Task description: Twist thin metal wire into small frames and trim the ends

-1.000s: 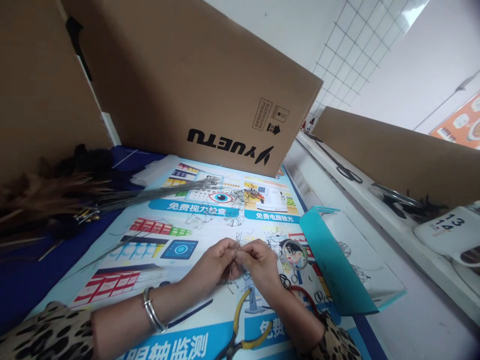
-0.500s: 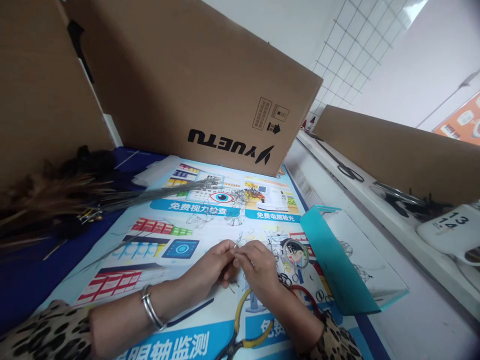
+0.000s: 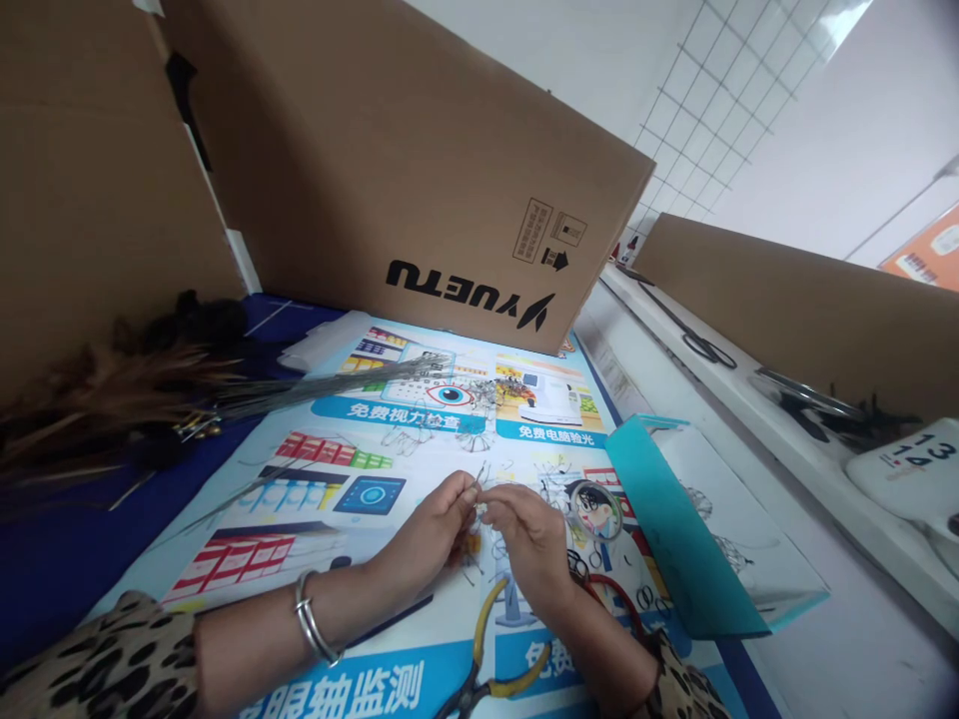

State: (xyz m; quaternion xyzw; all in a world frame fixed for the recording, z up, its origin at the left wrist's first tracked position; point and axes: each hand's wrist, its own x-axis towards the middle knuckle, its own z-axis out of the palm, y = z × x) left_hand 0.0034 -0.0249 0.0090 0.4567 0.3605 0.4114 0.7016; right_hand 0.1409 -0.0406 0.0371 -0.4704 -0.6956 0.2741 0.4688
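My left hand [image 3: 439, 524], a silver bangle on its wrist, pinches a thin wire piece [image 3: 480, 475] between thumb and forefinger; its tip sticks up above the fingers. My right hand [image 3: 535, 544] meets it from the right, fingers straighter, thumb and forefinger closed at the same spot. What lies between the fingertips is mostly hidden. Below the hands are pliers with yellow handles [image 3: 485, 639]. Red-handled pliers [image 3: 615, 589] lie partly under my right forearm. Bent fine wire pieces [image 3: 474, 436] are scattered beyond the hands.
A bundle of straight wires [image 3: 322, 389] and brown feathers [image 3: 112, 399] lie left. At right are a clear ring-shaped roll [image 3: 618, 519], small black rings [image 3: 645, 597] and a teal-sided open box [image 3: 666, 539] holding wire pieces. A cardboard box [image 3: 420, 170] stands behind.
My right hand's fingers have straightened from a tighter pinch, and the hand has turned slightly. The left hand keeps its pinch. The whole view has shifted a little.
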